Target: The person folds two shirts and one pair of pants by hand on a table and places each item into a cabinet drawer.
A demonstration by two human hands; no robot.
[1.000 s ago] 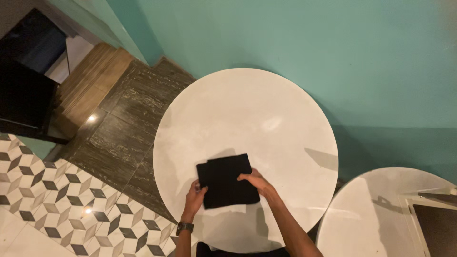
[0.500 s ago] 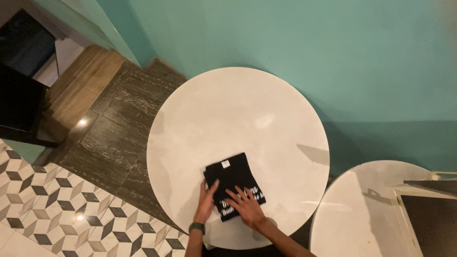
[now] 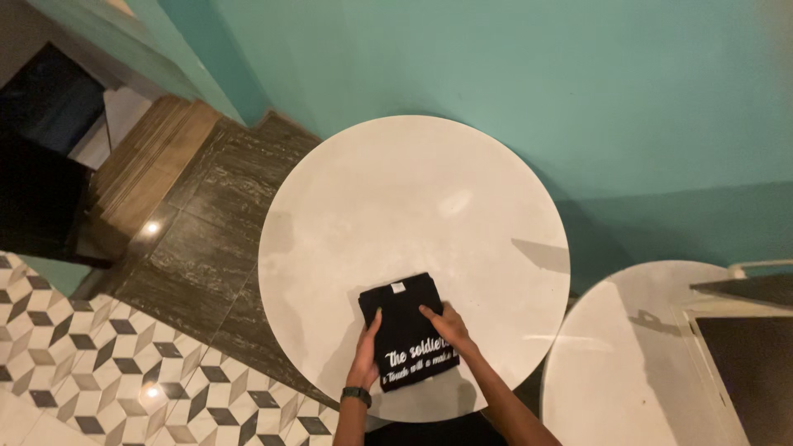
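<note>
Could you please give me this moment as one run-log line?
left hand: flat on folded black shirt, left edge | right hand: flat on shirt's right side | shirt: print side up, on round white table

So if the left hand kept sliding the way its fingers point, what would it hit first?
Probably nothing: the left hand lies along the black shirt, pointing across bare white table toward the teal wall.

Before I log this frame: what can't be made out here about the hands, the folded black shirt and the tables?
- Head view: the part of the folded black shirt under the right hand and left hand is covered.
- The round white table has its near rim hidden by the forearms.
- The second white table and the dark tray on it are cut off by the right and bottom edges.
- How many layers the shirt has: too small to tell.
</note>
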